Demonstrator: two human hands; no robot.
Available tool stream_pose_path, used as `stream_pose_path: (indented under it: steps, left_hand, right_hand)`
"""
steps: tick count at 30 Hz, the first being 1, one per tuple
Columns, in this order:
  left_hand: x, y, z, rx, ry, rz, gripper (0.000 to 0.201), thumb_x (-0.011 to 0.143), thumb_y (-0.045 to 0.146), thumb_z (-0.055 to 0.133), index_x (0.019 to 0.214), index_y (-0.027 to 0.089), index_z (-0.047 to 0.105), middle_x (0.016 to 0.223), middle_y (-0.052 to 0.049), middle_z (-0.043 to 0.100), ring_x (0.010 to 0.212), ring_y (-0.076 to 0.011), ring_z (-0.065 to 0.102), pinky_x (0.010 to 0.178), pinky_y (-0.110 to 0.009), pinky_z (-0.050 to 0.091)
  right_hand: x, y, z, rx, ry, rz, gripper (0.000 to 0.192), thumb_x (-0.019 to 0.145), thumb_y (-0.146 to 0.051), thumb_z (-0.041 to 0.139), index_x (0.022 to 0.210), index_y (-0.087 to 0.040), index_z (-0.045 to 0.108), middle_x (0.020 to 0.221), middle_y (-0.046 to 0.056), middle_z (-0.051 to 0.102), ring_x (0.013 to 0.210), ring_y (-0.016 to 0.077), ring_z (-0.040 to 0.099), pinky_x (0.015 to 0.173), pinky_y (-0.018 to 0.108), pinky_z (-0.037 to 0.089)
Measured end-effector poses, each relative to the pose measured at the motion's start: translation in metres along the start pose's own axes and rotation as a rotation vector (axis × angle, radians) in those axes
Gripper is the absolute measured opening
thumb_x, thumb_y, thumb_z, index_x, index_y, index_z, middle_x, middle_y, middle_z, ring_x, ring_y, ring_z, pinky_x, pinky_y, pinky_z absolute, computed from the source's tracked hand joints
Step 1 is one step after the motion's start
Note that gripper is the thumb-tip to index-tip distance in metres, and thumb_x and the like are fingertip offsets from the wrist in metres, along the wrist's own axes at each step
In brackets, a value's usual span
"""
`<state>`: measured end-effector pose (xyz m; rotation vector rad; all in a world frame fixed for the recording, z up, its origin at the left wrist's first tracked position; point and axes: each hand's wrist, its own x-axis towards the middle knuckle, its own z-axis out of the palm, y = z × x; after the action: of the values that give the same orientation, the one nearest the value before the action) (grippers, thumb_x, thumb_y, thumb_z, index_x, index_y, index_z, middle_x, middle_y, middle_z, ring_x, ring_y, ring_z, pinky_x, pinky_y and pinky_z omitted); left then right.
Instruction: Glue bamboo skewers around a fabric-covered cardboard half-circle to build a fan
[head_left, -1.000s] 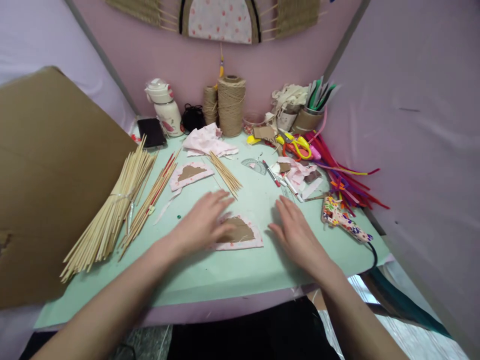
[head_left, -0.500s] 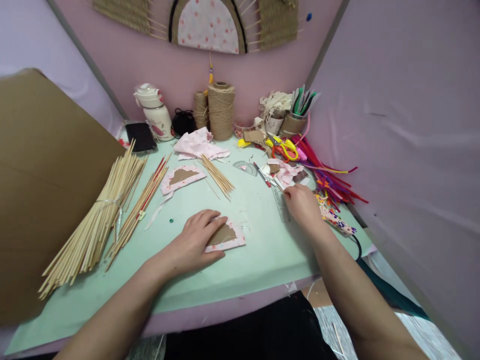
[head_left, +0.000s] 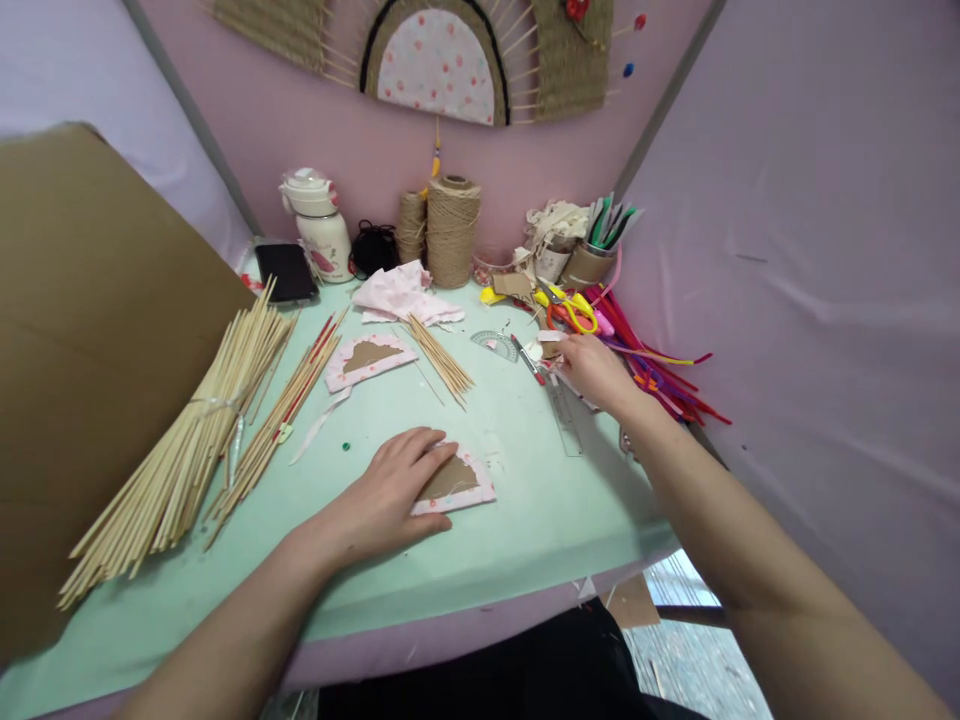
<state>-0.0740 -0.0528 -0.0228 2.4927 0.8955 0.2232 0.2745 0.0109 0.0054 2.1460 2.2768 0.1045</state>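
Observation:
My left hand (head_left: 386, 495) lies on a half-round cardboard piece wrapped in pink flowered fabric (head_left: 463, 484) near the front of the mint-green table (head_left: 517, 530); the fingers cover its left part and the thumb sits at its lower edge. My right hand (head_left: 594, 366) reaches to the back right, fingers among fabric scraps and pens (head_left: 541, 352) beside the yellow and orange scissors (head_left: 570, 310). Whether it grips anything is hidden. A clear ruler (head_left: 564, 418) lies just below that hand.
A second fabric piece (head_left: 367, 357), a small stick bundle (head_left: 444, 360) and a protractor (head_left: 495, 343) lie mid-table. Bamboo skewers (head_left: 187, 450) and red-tipped sticks (head_left: 296, 395) lie left, against a cardboard sheet (head_left: 90, 330). Twine spools (head_left: 452, 230), bottle (head_left: 319, 225), phone (head_left: 285, 272), pipe cleaners (head_left: 660, 365) line the back and right.
My right hand moved from the table's front to the scrap pile at the back right. My left hand settled onto the fabric-wrapped piece and stays there.

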Motion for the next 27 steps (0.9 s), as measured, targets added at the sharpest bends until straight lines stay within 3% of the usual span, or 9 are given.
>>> stream_pose_path:
  steps: [4,8,12,16,18,22,27]
  left_hand:
    - [0.000,-0.001,0.000,-0.013,-0.002,-0.002,0.072,0.082,0.043,0.066,0.145,0.028,0.036,0.150,-0.010,0.036,0.140,-0.0311,0.030,0.115,-0.049,0.030]
    - [-0.001,-0.001,0.000,-0.031,0.002,0.009,0.074,0.080,0.044,0.068,0.145,0.028,0.036,0.150,-0.011,0.038,0.140,-0.0323,0.031,0.114,-0.051,0.030]
    - [0.000,0.001,-0.006,-0.070,-0.020,-0.020,0.080,0.077,0.057,0.068,0.145,0.026,0.038,0.151,-0.012,0.038,0.140,-0.0324,0.033,0.114,-0.048,0.033]
    - [0.012,-0.003,-0.029,-0.065,0.080,-0.147,0.054,0.092,0.050,0.049,0.137,0.020,0.049,0.145,-0.011,0.046,0.132,-0.0267,0.046,0.111,-0.041,0.039]
    - [0.024,-0.012,-0.045,0.015,0.137,-0.186,0.042,0.095,0.041,0.042,0.128,0.019,0.057,0.138,-0.009,0.054,0.127,-0.0253,0.052,0.109,-0.040,0.041]
    - [0.049,-0.045,-0.068,0.253,0.057,-0.232,0.041,0.089,0.030,0.050,0.126,0.017,0.058,0.139,-0.013,0.053,0.131,-0.0305,0.047,0.109,-0.045,0.039]
    - [0.063,-0.081,-0.068,0.374,0.268,-0.484,0.059,0.086,0.033,0.056,0.141,0.017,0.043,0.141,-0.018,0.046,0.132,-0.0350,0.042,0.107,-0.050,0.035]
  right_hand:
    - [0.019,0.002,0.011,0.021,-0.021,-0.095,0.024,0.090,-0.015,0.047,0.092,-0.010,0.071,0.099,0.014,0.066,0.095,0.0213,0.054,0.084,0.029,0.036]
    - [0.020,0.000,0.012,0.029,0.018,-0.095,0.026,0.090,-0.013,0.044,0.093,-0.011,0.070,0.103,0.015,0.065,0.096,0.0225,0.053,0.082,0.030,0.035]
    - [0.008,-0.005,-0.004,0.050,0.035,-0.050,0.028,0.094,-0.020,0.042,0.094,-0.014,0.069,0.096,0.013,0.068,0.092,0.0224,0.057,0.076,0.029,0.035]
    - [-0.011,-0.017,-0.010,0.068,-0.015,0.017,0.024,0.092,-0.024,0.048,0.100,-0.016,0.068,0.091,0.011,0.071,0.081,0.0216,0.062,0.065,0.028,0.034]
    - [-0.021,-0.027,-0.006,0.073,-0.068,0.015,0.019,0.090,-0.023,0.053,0.096,-0.017,0.070,0.088,0.010,0.071,0.080,0.0217,0.063,0.063,0.027,0.036]
    - [-0.038,-0.055,0.006,0.057,-0.081,-0.012,0.020,0.089,-0.024,0.057,0.099,-0.013,0.070,0.101,0.016,0.068,0.096,0.0282,0.061,0.074,0.032,0.042]
    - [-0.039,-0.093,0.006,0.184,-0.041,-0.108,0.027,0.092,-0.030,0.054,0.114,-0.017,0.063,0.113,0.014,0.063,0.107,0.0290,0.057,0.088,0.036,0.044]
